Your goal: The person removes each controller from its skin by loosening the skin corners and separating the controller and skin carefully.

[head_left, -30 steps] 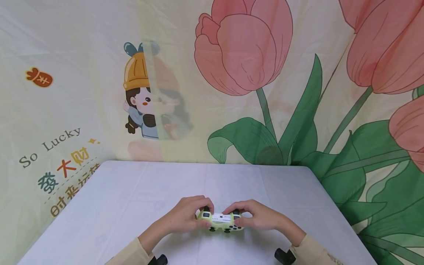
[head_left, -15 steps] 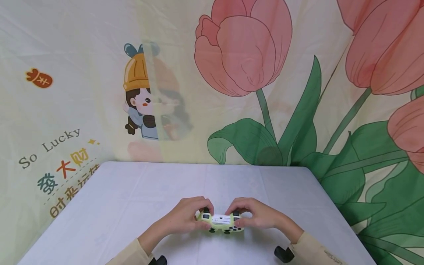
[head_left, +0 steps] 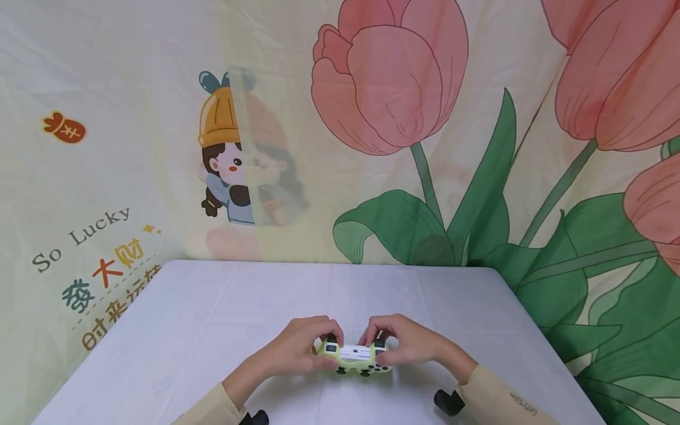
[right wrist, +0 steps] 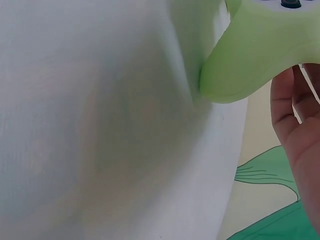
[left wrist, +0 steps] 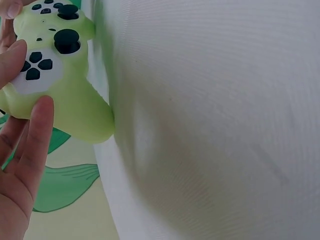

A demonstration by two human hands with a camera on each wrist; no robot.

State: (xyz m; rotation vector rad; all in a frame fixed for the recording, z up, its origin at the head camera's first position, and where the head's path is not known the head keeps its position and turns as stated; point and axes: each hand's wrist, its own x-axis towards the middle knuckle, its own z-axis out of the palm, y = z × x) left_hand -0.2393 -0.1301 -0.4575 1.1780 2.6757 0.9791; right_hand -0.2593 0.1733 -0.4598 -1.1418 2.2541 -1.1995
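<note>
- The game controller (head_left: 355, 353) sits low over the table (head_left: 239, 313), between the two hands, shoulder edge up and thumbsticks (left wrist: 67, 41) towards the person; whether the handles (left wrist: 95, 122) bear on the cloth (left wrist: 225, 125) is hard to tell.
- The left hand (head_left: 301, 347) has its grip clamped on one end of the controller, thumb against one side and fingers over the other.
- The right hand (head_left: 410, 341) holds the opposite end likewise, index finger arched over the shoulder buttons (head_left: 380, 348).
- It looks light and rigid: a hard shell that should not bend or squash.
- The smooth, rounded casing may slip a little under dry fingers.
- Thumbsticks and black buttons (left wrist: 33, 74) seem the delicate parts; the thick handles look the safest hold.
</note>
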